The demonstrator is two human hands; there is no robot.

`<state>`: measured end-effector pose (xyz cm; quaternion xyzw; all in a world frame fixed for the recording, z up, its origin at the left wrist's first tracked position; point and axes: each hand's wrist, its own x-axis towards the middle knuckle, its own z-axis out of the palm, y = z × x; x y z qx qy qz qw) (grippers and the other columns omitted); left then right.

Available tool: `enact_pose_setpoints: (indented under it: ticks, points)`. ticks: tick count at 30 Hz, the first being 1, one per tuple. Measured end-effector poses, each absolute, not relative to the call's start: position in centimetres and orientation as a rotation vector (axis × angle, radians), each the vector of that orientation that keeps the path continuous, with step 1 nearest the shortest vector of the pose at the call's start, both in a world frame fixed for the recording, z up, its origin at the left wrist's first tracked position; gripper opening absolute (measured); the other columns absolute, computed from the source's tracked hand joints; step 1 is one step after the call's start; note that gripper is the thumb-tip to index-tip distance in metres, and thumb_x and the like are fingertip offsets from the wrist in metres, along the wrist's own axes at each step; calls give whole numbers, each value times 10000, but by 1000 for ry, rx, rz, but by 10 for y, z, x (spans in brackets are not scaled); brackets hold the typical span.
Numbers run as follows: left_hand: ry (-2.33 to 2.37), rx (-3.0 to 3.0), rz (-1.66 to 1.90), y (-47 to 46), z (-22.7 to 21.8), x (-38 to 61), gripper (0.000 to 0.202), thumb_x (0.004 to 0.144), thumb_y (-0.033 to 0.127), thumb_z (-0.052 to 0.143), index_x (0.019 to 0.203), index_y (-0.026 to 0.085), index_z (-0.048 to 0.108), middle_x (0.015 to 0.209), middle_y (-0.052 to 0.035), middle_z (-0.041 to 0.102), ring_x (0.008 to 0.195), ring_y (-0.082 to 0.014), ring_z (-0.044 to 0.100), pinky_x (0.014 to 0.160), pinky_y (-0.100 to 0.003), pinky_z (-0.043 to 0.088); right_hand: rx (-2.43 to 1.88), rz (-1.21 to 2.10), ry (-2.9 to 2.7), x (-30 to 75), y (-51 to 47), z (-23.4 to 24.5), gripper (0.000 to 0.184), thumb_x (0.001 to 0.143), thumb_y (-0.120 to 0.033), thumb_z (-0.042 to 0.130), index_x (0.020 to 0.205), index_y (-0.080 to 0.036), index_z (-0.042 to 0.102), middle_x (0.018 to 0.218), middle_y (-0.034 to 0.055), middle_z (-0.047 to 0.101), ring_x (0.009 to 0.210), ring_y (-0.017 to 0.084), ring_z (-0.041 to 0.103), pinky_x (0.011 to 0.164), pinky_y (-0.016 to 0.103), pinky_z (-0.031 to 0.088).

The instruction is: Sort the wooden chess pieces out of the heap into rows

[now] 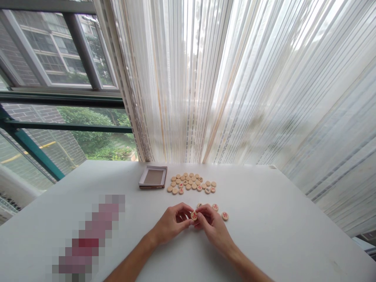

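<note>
A round wooden Chinese chess piece with a red character faces me between my hands. My left hand pinches its left edge between thumb and forefinger. From the other side, the fingers of my right hand close on its right edge. Just behind my right fingers lies a piece with a dark character, partly covered. To its right are two red-marked pieces, one farther back and one nearer. Beyond my hands spreads a loose group of pieces, most showing blank faces.
An open shallow box sits left of the group of pieces on the white table. A blurred-out pinkish patch covers something at the left. Striped sheer curtains hang behind the table, beside a window.
</note>
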<state>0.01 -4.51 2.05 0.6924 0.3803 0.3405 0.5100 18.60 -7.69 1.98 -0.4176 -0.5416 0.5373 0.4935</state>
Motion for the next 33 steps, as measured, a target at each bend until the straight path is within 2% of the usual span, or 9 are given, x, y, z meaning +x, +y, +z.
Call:
enact_pose_setpoints:
  ticks: [4,9,16,25,33]
  points:
    - [908,1618,838,-43,17,0,311,837,356,694,1066,157,627,827,-39,699,662,-152,655,618,-258,531,-976,1331,-1285,185,-78,20,221,900,-430,619,981,-225,604,961,53,669,821,224,703,733,379,591]
    - [869,1589,843,-43,16,0,319,861,376,670,1089,161,614,902,-79,712,725,-173,667,650,-280,555,-966,1315,-1308,185,-78,19,235,900,-424,628,1018,-224,599,951,60,684,862,229,699,753,368,585]
    - [823,1530,863,-41,13,-2,312,918,426,591,1059,148,606,822,-65,704,635,-146,656,632,-272,539,-988,1267,-1364,185,-77,17,251,903,-419,633,1038,-209,607,970,70,693,865,213,692,764,337,569]
    - [820,1521,855,-43,18,0,289,880,399,654,1020,154,591,830,-68,716,723,-173,677,658,-277,556,-1009,1270,-1427,184,-79,21,257,907,-416,626,1062,-212,630,996,71,694,861,210,687,751,328,567]
    - [865,1480,854,-42,15,0,285,849,424,680,896,160,583,717,-24,698,601,-150,664,587,-245,528,-1045,1082,-1634,183,-83,21,169,940,-337,580,1058,-232,641,943,43,704,839,189,683,750,306,551]
